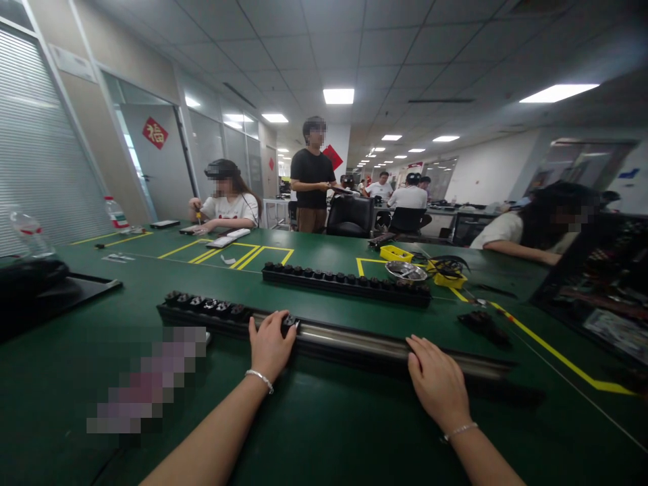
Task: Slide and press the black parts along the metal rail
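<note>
A long black rail [349, 336] with a shiny metal-lined channel lies across the green table in front of me. Several small black pieces [209, 305] sit in a row in its left part. My left hand [272, 345] is closed at the rail, thumb and fingers about one more small black piece [289, 322]; its exact kind is too blurred to tell. Farther right, my right hand [438, 379] grips the near edge of the rail, fingertips over the top and thumb on the near side. Beyond lies a second black rail [349, 286] filled with similar pieces.
At the back right stand a metal bowl [406, 271], a yellow bin [396, 253] and cables [450, 263]. A black cluster [484, 327] lies right of the rails. A blurred-out object [146, 385] lies left, near a black tray [91, 290]. Other people sit and stand around.
</note>
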The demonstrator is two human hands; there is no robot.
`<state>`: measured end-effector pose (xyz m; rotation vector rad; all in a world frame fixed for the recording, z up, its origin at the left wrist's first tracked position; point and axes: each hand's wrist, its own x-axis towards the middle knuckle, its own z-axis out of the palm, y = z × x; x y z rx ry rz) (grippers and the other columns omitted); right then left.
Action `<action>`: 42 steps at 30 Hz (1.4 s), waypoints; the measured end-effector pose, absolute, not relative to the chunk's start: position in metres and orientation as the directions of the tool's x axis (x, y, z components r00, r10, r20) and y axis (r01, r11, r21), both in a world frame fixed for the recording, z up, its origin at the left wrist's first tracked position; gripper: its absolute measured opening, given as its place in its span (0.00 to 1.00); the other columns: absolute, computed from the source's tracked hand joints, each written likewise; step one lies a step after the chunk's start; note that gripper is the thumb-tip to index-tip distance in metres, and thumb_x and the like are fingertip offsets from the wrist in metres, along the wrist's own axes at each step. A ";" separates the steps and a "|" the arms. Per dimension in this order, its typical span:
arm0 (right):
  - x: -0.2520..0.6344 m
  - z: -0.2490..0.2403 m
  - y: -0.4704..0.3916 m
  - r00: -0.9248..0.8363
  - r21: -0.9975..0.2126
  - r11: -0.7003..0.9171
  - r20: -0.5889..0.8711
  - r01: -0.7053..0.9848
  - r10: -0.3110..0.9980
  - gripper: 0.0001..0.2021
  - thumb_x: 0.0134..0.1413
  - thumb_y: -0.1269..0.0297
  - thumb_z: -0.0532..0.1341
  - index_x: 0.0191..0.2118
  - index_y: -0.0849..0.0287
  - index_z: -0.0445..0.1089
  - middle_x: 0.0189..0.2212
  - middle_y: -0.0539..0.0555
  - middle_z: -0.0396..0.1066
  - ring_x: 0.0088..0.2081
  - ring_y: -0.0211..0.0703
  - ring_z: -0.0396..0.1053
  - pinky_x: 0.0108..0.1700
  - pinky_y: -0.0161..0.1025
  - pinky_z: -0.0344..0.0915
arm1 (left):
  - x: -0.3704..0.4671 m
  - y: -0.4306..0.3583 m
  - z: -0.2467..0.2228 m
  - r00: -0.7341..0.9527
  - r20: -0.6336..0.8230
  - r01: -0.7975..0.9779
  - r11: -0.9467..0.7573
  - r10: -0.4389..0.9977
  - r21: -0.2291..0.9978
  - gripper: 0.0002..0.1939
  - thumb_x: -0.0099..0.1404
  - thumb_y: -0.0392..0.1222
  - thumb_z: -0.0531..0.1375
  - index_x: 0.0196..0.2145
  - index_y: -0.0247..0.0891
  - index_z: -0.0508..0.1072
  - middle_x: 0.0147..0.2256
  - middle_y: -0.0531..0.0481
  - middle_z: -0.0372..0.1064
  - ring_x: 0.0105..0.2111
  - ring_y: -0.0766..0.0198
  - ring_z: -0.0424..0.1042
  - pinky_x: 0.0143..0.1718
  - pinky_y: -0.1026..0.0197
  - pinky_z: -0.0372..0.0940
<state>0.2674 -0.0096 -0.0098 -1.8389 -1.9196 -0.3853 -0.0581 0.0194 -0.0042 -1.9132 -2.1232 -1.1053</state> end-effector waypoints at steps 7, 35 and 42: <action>0.269 -0.013 -0.006 -0.042 -0.056 0.085 0.537 0.995 0.843 0.22 0.59 0.60 0.44 0.50 0.59 0.69 0.51 0.55 0.69 0.54 0.47 0.63 0.53 0.46 0.58 | -0.054 0.018 -0.003 -0.186 0.509 0.901 -0.061 0.840 0.429 0.16 0.62 0.46 0.54 0.47 0.43 0.69 0.48 0.45 0.70 0.54 0.58 0.64 0.62 0.39 0.36; 0.265 -0.007 -0.011 -0.019 -0.118 0.091 0.507 0.989 0.862 0.22 0.59 0.61 0.45 0.51 0.60 0.69 0.52 0.56 0.68 0.55 0.47 0.61 0.54 0.48 0.57 | -0.055 0.010 -0.008 -0.028 0.502 0.961 -0.116 0.864 0.253 0.20 0.66 0.50 0.47 0.50 0.46 0.70 0.55 0.48 0.65 0.56 0.54 0.61 0.60 0.41 0.43; 0.265 -0.006 -0.013 -0.014 -0.130 0.089 0.492 0.987 0.870 0.22 0.59 0.61 0.44 0.52 0.60 0.68 0.53 0.56 0.67 0.56 0.47 0.60 0.54 0.48 0.56 | -0.055 0.008 -0.007 -0.034 0.537 0.950 -0.140 0.843 0.279 0.18 0.65 0.48 0.49 0.46 0.40 0.71 0.53 0.44 0.66 0.55 0.54 0.62 0.60 0.43 0.47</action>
